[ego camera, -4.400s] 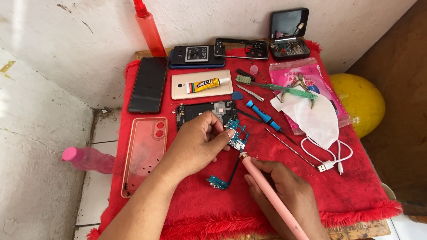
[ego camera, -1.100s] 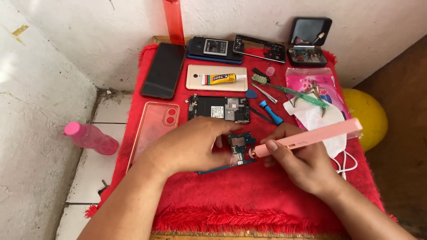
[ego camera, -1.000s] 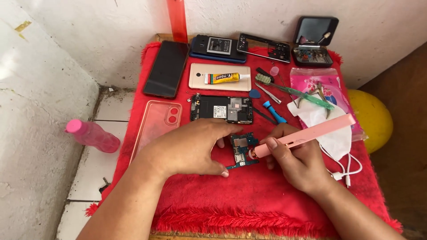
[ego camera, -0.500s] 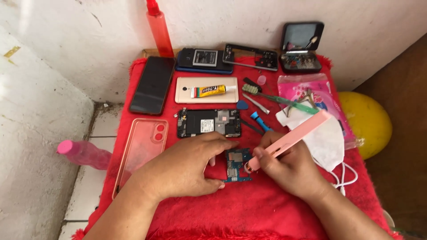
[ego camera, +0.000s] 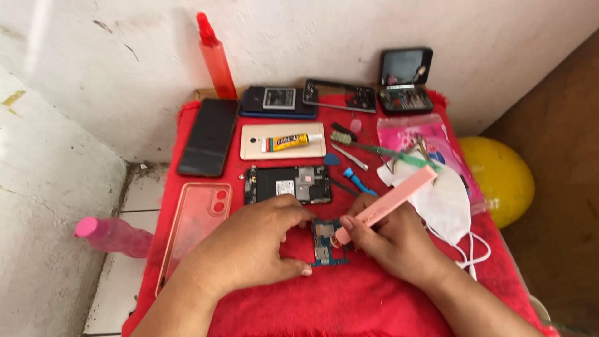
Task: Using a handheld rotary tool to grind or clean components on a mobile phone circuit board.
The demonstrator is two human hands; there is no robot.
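Note:
A small blue circuit board lies on the red cloth between my hands. My left hand rests flat beside it, fingertips touching its left edge and holding it down. My right hand grips a pink pen-shaped tool, whose tip presses on the board's right side. Just beyond the board lies an opened phone body with its insides showing.
On the cloth lie a clear pink phone case, a black phone, a gold back cover with a glue tube, tweezers and picks, a white mask and a tool box. A red bottle, pink bottle and yellow ball stand around.
My right hand has swung the pink tool from pointing towards me to tip-down on the board. My left hand has slid from on top of the board to its left edge.

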